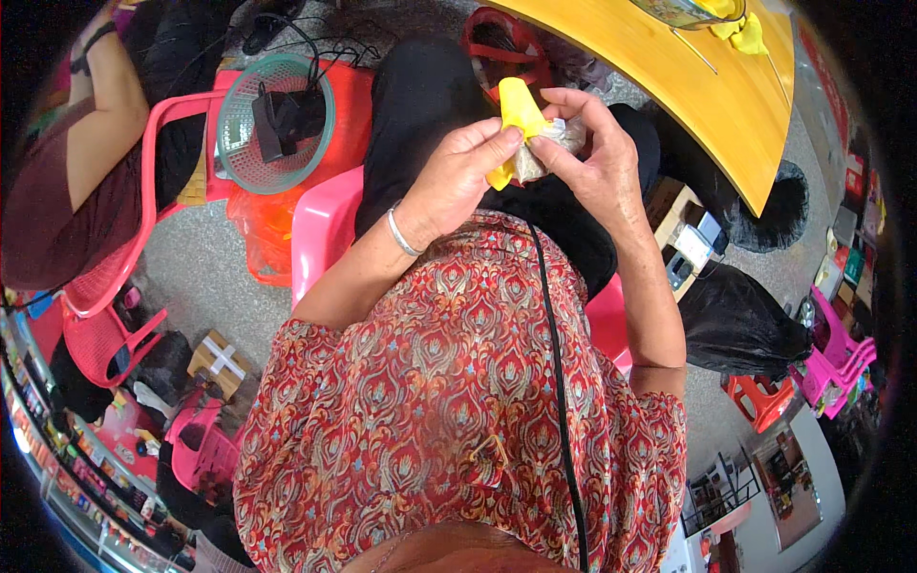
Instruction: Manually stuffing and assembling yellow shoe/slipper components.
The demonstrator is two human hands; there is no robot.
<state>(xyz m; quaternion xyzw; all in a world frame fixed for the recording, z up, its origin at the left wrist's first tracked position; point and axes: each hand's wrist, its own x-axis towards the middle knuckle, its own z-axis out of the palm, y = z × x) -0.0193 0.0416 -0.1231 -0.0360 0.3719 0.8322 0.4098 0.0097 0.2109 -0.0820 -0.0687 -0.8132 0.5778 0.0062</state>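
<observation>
A soft, bright yellow, bendy-looking piece [519, 107] is in the person's two hands, above the lap and just past the top of the shirt. The left hand [458, 177], at about 8 o'clock from it, pinches it with the thumb on top; some of its fingers are hidden. A pale, crinkly, see-through-looking bundle [562, 145] sits just beside the yellow piece, at about 4 o'clock. The right hand [604, 162], at about 4 o'clock too, grasps this bundle with its thumb and bent fingers. A shiny silver bangle [401, 233] is around the left wrist. Black cloth trousers [413, 100] cover the legs under the hands. At 6 o'clock is a red shirt with a swirly pattern [449, 372]. At 2 o'clock there is a yellow wooden table [712, 105], with a see-through bowl [683, 16] on it. At 9 o'clock there is a round grey-green plastic basket [229, 158] with black things [277, 129] inside. Farther out that way is another person's bare arm [110, 124]. A big black plastic bag [740, 320] lies at 4 o'clock.
</observation>
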